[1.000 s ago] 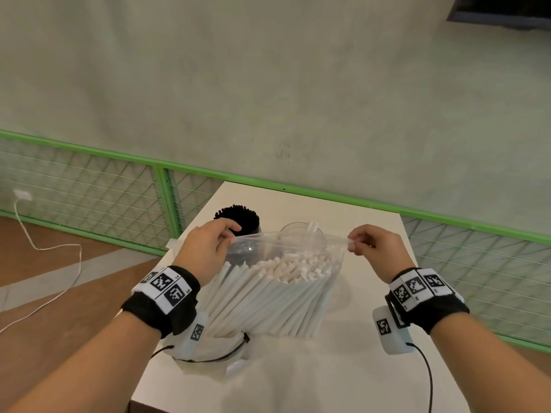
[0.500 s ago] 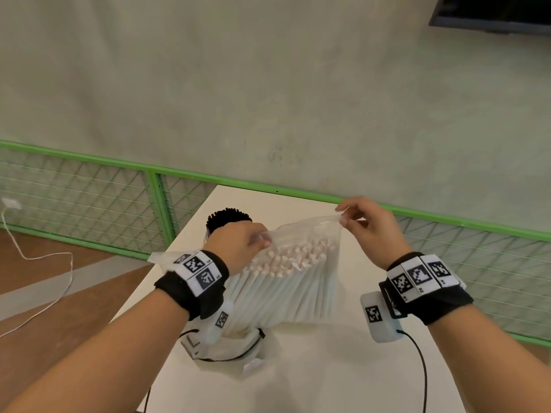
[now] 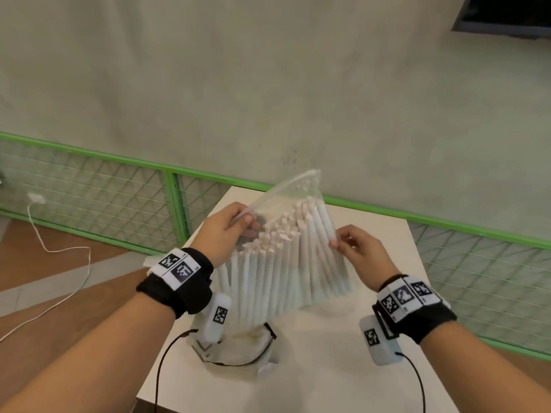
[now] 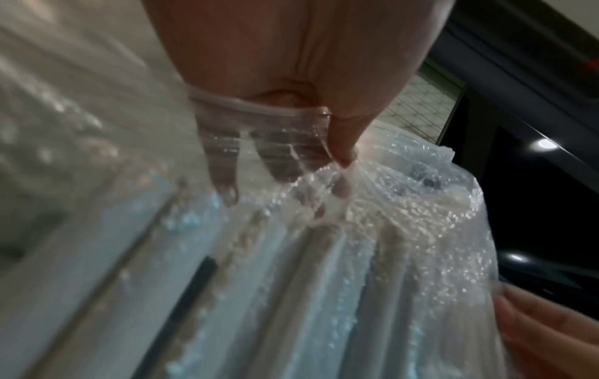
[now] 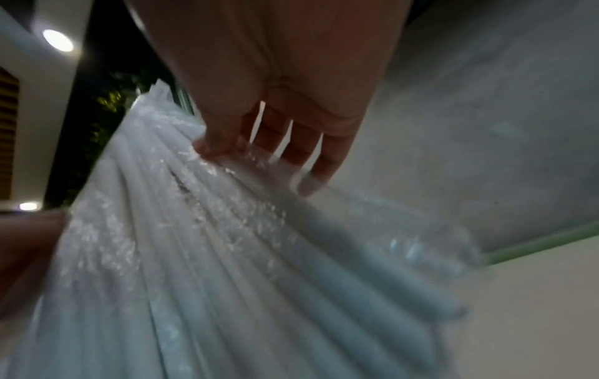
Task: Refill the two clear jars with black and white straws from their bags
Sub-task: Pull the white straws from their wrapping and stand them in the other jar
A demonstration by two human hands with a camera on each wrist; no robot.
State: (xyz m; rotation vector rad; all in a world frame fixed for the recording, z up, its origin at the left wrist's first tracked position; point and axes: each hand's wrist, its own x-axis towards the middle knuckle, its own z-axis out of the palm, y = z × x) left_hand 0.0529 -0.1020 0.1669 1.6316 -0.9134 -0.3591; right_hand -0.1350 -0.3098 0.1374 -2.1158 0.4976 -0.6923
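A clear plastic bag (image 3: 283, 272) packed with white straws (image 3: 277, 239) hangs upright above the white table (image 3: 343, 368). My left hand (image 3: 238, 225) pinches the left lip of its mouth. In the left wrist view the left hand (image 4: 291, 174) has fingers inside the bag (image 4: 389, 256) and the thumb outside. My right hand (image 3: 340, 242) pinches the bag's right side near the straw tops. The right wrist view shows the right hand (image 5: 256, 161) with its thumb pressed onto the film of the bag (image 5: 227, 256). Both jars are hidden behind the bag and hands.
A crumpled clear bag (image 3: 238, 353) lies on the table under the held bag, near the front edge. A green mesh railing (image 3: 173, 210) runs behind the table along the wall. A white cable (image 3: 74, 263) trails over the wooden floor at left.
The bag rose and its mouth now slants up to the right. My right hand let go of the top corner and dropped to the bag's side. The jars went out of sight.
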